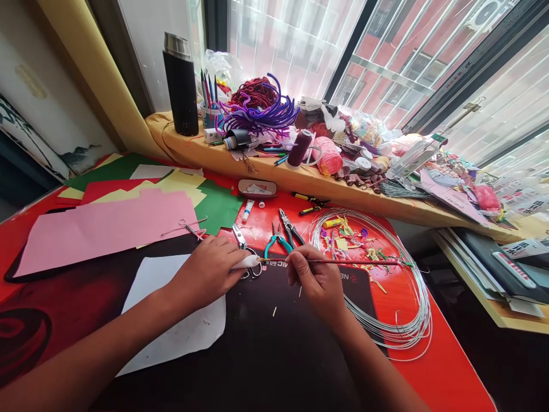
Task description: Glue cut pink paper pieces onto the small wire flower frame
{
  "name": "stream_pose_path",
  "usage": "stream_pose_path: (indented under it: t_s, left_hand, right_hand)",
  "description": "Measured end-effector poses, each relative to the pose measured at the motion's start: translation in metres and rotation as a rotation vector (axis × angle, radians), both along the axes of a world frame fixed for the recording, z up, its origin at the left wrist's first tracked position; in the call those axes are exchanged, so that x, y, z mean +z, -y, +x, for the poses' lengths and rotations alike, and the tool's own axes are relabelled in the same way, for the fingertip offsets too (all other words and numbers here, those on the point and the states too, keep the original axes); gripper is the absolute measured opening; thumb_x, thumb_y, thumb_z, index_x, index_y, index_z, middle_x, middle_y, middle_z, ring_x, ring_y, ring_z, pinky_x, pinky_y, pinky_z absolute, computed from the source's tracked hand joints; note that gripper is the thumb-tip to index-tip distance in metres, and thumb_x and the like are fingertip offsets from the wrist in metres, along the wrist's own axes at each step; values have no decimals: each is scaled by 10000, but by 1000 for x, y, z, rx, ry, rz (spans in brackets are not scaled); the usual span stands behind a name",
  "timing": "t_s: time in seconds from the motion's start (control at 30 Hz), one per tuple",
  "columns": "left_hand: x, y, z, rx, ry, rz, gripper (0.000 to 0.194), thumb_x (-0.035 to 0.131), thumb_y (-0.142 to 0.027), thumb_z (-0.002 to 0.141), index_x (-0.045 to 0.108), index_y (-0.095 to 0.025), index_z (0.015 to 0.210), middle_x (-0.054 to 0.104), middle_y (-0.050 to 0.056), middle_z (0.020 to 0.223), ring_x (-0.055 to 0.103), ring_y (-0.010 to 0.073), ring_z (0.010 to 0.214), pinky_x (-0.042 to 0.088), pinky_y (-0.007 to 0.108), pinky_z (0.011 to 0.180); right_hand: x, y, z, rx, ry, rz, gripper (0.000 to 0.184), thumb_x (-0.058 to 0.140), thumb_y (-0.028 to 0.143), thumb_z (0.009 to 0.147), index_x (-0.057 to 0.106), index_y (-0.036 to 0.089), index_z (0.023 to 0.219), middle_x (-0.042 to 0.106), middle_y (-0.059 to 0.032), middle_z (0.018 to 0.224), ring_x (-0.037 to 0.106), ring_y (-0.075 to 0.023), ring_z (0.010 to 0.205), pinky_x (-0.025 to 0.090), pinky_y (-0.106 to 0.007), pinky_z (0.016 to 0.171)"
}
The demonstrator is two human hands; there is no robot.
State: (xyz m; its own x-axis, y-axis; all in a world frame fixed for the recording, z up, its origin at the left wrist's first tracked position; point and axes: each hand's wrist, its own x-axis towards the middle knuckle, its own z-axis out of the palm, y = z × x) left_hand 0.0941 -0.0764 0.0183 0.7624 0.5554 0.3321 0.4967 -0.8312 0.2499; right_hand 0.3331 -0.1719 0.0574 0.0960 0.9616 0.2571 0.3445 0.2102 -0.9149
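Observation:
My left hand (214,264) is closed around a white squeeze bottle (245,262), whose narrow tip points right. Between the thumb and fingers of my right hand (315,280) is a thin dark red stem (360,262), held level. Its left end meets the bottle's tip, though I cannot tell whether they touch. Toward the right, the stem runs over green scraps. Behind my hands lie scissors (240,236), teal-handled pliers (278,242) and black pliers (290,226). A white paper sheet (189,326) lies under my left forearm on the black mat (274,355).
A coil of silvery wire (422,309) lies on the red table (446,366) at right. Pink paper (111,220) and green paper (221,203) cover the left back. The sill holds a black flask (180,91), purple pipe cleaners (261,117) and yarn (328,155).

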Motion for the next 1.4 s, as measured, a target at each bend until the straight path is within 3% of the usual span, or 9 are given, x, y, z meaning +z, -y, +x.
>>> stream_pose_path:
  t_s: [0.2, 0.53, 0.97, 1.4]
  left_hand:
    - [1, -2, -3, 15, 6, 13, 174, 620, -255, 1034, 765, -234, 1130, 775, 57, 948, 653, 283, 929, 412, 414, 834]
    - [1, -1, -5, 18, -18, 19, 165, 666, -240, 1014, 765, -214, 1143, 782, 57, 967, 655, 294, 934, 412, 446, 879]
    - [3, -1, 2, 18, -11, 50, 182, 615, -240, 1032, 766, -251, 1132, 760, 63, 946, 637, 286, 930, 393, 416, 822]
    - [0, -2, -1, 7, 17, 7, 193, 608, -252, 1044, 774, -248, 1144, 747, 52, 925, 638, 274, 903, 389, 405, 802]
  right_hand:
    - [0, 0, -1, -17, -37, 10, 374, 571, 497, 1116, 682, 222, 888, 633, 2, 699, 610, -142, 548, 431, -256, 485]
    - [1, 3, 0, -35, -49, 25, 377, 584, 495, 1112, 690, 216, 881, 641, 3, 700, 629, -139, 553, 466, -257, 499]
    - [3, 4, -7, 54, -49, 26, 378, 568, 481, 1120, 693, 220, 876, 637, -9, 725, 613, -146, 586, 480, -272, 529]
    - [3, 8, -1, -8, -191, -21, 383, 614, 533, 1090, 697, 218, 889, 647, -3, 705, 637, -151, 558, 473, -262, 486]
